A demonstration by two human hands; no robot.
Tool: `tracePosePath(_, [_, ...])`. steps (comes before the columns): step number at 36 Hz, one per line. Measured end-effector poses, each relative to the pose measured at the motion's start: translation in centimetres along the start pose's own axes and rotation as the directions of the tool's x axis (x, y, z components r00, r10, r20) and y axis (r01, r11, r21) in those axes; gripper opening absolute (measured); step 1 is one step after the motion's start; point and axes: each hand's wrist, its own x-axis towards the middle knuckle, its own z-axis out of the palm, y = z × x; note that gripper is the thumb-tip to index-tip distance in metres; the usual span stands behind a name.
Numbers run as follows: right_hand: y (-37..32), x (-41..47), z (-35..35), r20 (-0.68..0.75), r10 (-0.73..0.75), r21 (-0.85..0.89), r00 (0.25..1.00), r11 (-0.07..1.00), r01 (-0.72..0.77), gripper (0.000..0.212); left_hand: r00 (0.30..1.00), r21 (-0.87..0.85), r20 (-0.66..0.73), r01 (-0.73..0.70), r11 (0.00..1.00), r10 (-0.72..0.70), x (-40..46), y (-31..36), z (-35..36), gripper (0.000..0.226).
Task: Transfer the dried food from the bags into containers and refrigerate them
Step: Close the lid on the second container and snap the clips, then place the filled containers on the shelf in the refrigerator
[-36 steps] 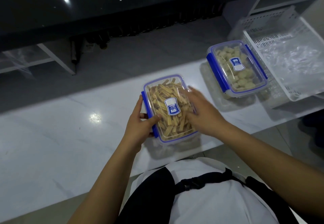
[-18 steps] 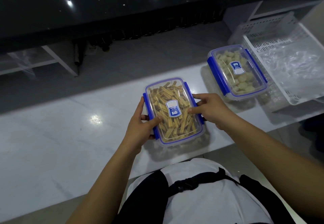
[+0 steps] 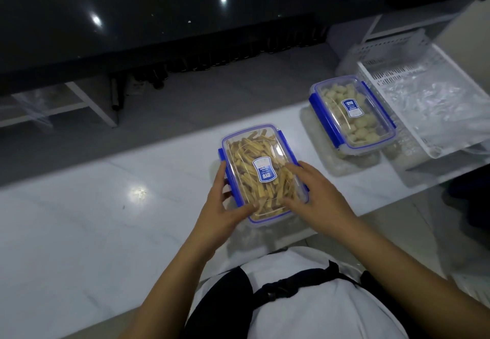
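Between both hands, the box (image 3: 261, 172) is gripped by the left hand (image 3: 225, 210) and pressed under the flat right hand (image 3: 318, 195), its long axis pointing away.

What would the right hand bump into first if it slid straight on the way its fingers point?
The right hand lies on the clear blue-rimmed lid of the container of yellowish sticks, fingers pointing up-left. Going on, it would probably first cross the blue-and-white label on that lid.
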Motion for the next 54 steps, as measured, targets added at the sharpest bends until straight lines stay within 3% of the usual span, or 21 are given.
tracePosePath(4, [0.7, -1.9, 0.2, 0.139, 0.013, -0.278, 0.990, 0.960, 0.026, 0.086, 0.985, 0.130, 0.131, -0.133, 0.983, 0.115, -0.9, -0.9, 0.4, 0.114])
tracePosePath(6, [0.6, -2.4, 0.3, 0.156, 0.022, -0.276, 0.988, 0.961, 0.022, 0.083, 0.982, 0.176, 0.134, -0.153, 0.972, 0.131, -0.9, -1.0, 0.7, 0.118])
tracePosePath(10, [0.5, -3.0, 0.5, 0.060, 0.049, 0.012, 0.997, 0.999, -0.050, 0.078, 0.988, 0.095, 0.089, -0.133, 0.987, 0.125, -0.7, -1.3, 0.8, 0.110])
tracePosePath(13, [0.3, -3.0, 0.7, -0.004, 0.082, 0.123, 0.997, 0.989, -0.081, 0.073, 0.993, 0.016, 0.045, -0.108, 0.994, 0.107, -0.8, -1.0, 0.6, 0.098])
tracePosePath(18, [-0.3, -1.5, 0.1, 0.020, 0.230, 0.471, 0.973, 0.856, -0.212, 0.056, 0.995, -0.227, -0.016, 0.093, 0.969, -0.099, -0.1, -1.3, 0.1, 0.093])
tracePosePath(22, [-0.5, 0.8, -1.0, 0.131, 0.385, 0.529, 0.914, 0.752, -0.393, 0.060, 0.989, -0.282, 0.019, 0.147, 0.948, -0.148, 0.6, -1.2, -0.2, 0.066])
tracePosePath(25, [-0.8, 1.8, -1.2, 0.176, 0.455, 0.559, 0.873, 0.683, -0.469, 0.044, 0.984, -0.308, 0.033, 0.178, 0.934, -0.177, 0.7, -1.4, -0.4, 0.070])
tracePosePath(30, [-1.1, 1.7, -0.7, 0.166, 0.513, 0.546, 0.842, 0.663, -0.512, 0.027, 0.977, -0.315, 0.072, 0.213, 0.925, -0.201, 1.1, -1.6, 0.1, 0.075])
tracePosePath(37, [-0.2, -4.4, -4.1, 0.080, 0.481, 0.644, 0.873, 0.643, -0.413, 0.030, 0.970, -0.281, 0.166, 0.217, 0.935, -0.176, -0.8, 0.8, 2.4, 0.077])
tracePosePath(39, [0.6, -7.0, -5.9, 0.049, 0.440, 0.701, 0.897, 0.624, -0.344, 0.034, 0.966, -0.250, 0.225, 0.187, 0.950, -0.130, -1.5, 2.0, 3.7, 0.086])
tracePosePath(45, [4.3, -13.9, -12.4, -0.100, 0.368, 0.845, 0.925, 0.522, -0.116, 0.051, 0.909, -0.159, 0.415, 0.104, 0.982, -0.029, -2.1, 6.2, 11.3, 0.083])
tracePosePath(49, [8.4, -18.6, -16.5, -0.164, 0.377, 0.882, 0.911, 0.470, -0.036, 0.070, 0.846, -0.077, 0.533, 0.076, 0.994, -0.024, -1.9, 8.5, 18.3, 0.084])
tracePosePath(54, [14.3, -24.6, -20.7, -0.259, 0.455, 0.888, 0.852, 0.460, 0.025, 0.074, 0.712, 0.049, 0.702, -0.001, 0.999, -0.034, -1.4, 9.7, 28.1, 0.089])
